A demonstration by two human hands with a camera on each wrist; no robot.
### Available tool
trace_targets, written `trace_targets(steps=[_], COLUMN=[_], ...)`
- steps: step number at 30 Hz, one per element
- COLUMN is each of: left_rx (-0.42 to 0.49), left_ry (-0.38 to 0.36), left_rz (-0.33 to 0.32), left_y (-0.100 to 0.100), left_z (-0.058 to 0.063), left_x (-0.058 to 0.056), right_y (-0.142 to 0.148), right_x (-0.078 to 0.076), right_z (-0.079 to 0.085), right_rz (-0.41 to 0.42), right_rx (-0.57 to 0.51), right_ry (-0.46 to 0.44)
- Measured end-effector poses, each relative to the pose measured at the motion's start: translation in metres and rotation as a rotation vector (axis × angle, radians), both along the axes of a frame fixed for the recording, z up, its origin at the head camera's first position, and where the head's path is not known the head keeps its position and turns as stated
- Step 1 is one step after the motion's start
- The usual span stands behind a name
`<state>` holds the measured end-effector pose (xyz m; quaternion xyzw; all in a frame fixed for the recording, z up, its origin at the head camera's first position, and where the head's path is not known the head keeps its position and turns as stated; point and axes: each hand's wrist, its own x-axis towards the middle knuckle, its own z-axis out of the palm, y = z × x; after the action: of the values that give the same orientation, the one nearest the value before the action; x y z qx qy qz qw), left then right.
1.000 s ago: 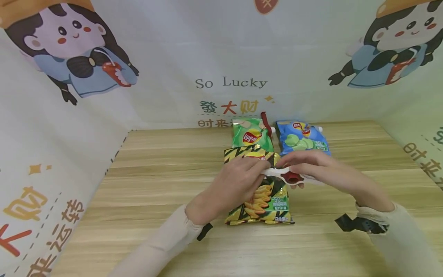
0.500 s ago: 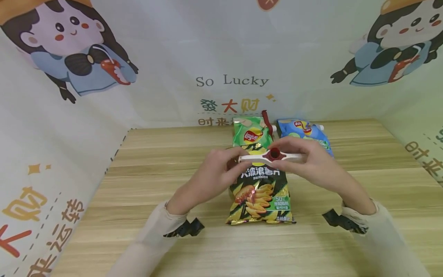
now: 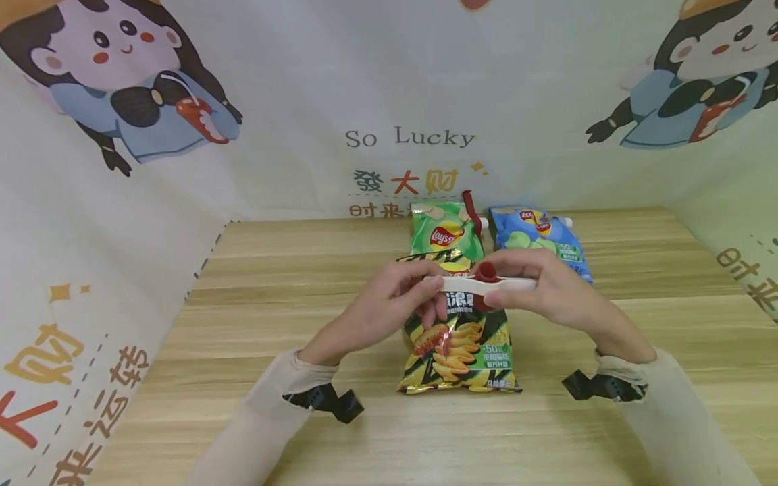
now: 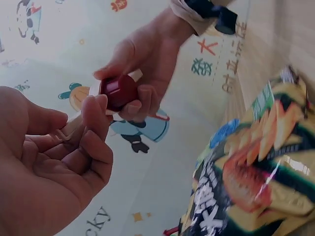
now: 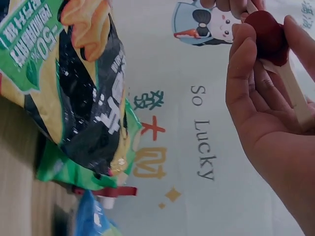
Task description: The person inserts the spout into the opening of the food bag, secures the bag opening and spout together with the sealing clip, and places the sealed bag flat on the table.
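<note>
In the head view, a white bag clip (image 3: 456,285) with a dark red spout (image 3: 486,273) at its middle is held level between both hands, in front of a black-and-yellow chip bag (image 3: 456,351). My left hand (image 3: 389,297) pinches its left end between thumb and fingers. The right hand (image 3: 543,290) grips the other end, with thumb and fingertips close to the spout. Seen from the left wrist, the rounded red spout (image 4: 120,92) sits between the right hand's fingers. That bag lies flat on the table, its upper part partly hidden by the hands and clip.
Behind the black-and-yellow bag lies a green chip bag (image 3: 446,229), with a red clip (image 3: 471,212) along its right side. A blue chip bag (image 3: 535,236) with a white cap (image 3: 568,221) lies to its right. A printed cloth (image 3: 292,101) stands behind the wooden table (image 3: 273,283).
Both hands have brought the clip from a slanted hold to level, shifting it left. Since half a second ago it has rolled, so the spout's opening no longer faces the head camera squarely.
</note>
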<state>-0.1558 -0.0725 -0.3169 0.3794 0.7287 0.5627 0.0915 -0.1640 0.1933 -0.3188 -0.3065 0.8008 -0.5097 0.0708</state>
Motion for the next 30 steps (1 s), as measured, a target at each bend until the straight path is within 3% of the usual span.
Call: trace_targets(steps=[3,6,9,12,15,18,22,25,30], left_rx=[0.057,0.088,0.094,0.083,0.026,-0.090,-0.222,-0.244,-0.219], left_ry=[-0.071,-0.094,-0.077,-0.054,0.008,0.148,0.298,0.314,0.275], left_rz=[-0.053,-0.072,-0.035,0.042,0.140,0.227,0.266,0.265,0.290], left_y=[0.000,-0.002,-0.002,-0.002,-0.001,-0.002,-0.004,-0.003,-0.003], left_z=[0.000,0.001,0.000,-0.003,-0.003,-0.003,-0.004,-0.006,-0.008], left_x=[-0.001,-0.002,-0.005,-0.009,-0.011,-0.013,-0.016,-0.018,-0.018], right_y=[0.002,0.002,0.000,-0.004,-0.006,-0.008,-0.009,-0.010,-0.018], right_x=[-0.004,-0.006,-0.008,-0.010,-0.012,-0.014,-0.016,-0.015,-0.006], right_z=[-0.003,-0.006,-0.008,-0.011,-0.016,-0.020,-0.023,-0.022,-0.014], right_rz=[0.037,0.046,0.025,-0.013,-0.028,-0.004,0.000,-0.093,-0.310], right_rx=[-0.058,-0.094,-0.094,-0.078,-0.107,-0.186,-0.230,-0.140,0.095], right_ry=[-0.054,-0.101,-0.142,-0.181,-0.224,-0.294,-0.355,-0.283,0.035])
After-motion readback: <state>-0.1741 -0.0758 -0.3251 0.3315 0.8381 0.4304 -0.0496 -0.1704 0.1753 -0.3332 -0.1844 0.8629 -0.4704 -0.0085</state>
